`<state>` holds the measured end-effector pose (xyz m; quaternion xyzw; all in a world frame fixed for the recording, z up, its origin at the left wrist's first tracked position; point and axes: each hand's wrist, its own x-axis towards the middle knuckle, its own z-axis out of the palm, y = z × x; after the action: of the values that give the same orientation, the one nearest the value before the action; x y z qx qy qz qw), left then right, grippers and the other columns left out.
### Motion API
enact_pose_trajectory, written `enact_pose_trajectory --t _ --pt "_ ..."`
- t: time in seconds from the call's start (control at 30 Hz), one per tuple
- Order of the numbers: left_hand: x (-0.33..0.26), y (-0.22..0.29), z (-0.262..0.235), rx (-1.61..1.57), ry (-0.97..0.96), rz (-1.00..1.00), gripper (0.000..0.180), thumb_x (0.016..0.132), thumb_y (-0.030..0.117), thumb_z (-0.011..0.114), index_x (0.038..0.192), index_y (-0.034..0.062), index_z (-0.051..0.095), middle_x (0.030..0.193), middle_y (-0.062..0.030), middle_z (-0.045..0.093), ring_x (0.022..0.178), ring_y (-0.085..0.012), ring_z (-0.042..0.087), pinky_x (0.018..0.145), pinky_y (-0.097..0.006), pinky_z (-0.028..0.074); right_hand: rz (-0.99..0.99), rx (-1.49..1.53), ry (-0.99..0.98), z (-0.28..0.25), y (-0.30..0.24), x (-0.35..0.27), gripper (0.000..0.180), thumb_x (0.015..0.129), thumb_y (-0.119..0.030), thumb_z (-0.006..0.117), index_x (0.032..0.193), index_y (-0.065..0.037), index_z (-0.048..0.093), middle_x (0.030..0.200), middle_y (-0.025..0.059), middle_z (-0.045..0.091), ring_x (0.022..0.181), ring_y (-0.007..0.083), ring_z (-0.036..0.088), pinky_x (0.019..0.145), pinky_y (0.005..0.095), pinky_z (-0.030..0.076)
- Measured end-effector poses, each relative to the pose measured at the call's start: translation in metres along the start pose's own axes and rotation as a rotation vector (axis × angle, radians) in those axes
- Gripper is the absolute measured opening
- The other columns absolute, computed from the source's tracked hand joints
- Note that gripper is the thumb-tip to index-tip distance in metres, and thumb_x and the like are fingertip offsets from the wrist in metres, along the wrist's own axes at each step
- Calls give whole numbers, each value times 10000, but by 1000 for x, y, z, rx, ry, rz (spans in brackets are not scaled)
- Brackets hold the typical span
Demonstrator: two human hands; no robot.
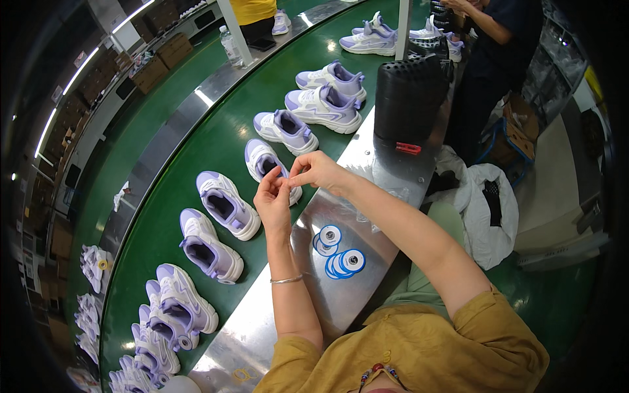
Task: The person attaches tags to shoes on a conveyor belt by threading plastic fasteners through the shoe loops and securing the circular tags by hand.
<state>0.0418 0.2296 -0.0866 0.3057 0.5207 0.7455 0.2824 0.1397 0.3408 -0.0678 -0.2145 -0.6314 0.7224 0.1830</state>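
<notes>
My left hand (272, 197) and my right hand (319, 171) meet fingertip to fingertip above the edge of the belt. Both are closed in a pinch; whatever is between the fingers is too small to make out. Just behind them a white and lilac sneaker (263, 157) stands on the green conveyor belt (157, 216), partly covered by my hands. On the metal ledge (301, 308) near my forearms lie two small overlapping groups of round blue-rimmed tags (354, 260), the other group (330, 234) being a little farther off.
More white and lilac sneakers (226, 204) line the belt on both sides. A black crate (407, 98) with a red-handled tool (408, 149) by it stands on the ledge. A co-worker in dark clothes (501, 52) is at the far right. A white bag (491, 216) hangs beside my leg.
</notes>
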Motion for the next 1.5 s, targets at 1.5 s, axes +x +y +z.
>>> enact_pose_trajectory --t 1.5 --pt "-35 -30 110 784 -569 391 278 790 55 586 1045 -53 563 1065 -224 580 1042 -386 525 896 -414 425 298 -890 793 -161 20 -42 262 710 -277 648 866 -67 673 928 151 658 880 330 632 760 421 495"
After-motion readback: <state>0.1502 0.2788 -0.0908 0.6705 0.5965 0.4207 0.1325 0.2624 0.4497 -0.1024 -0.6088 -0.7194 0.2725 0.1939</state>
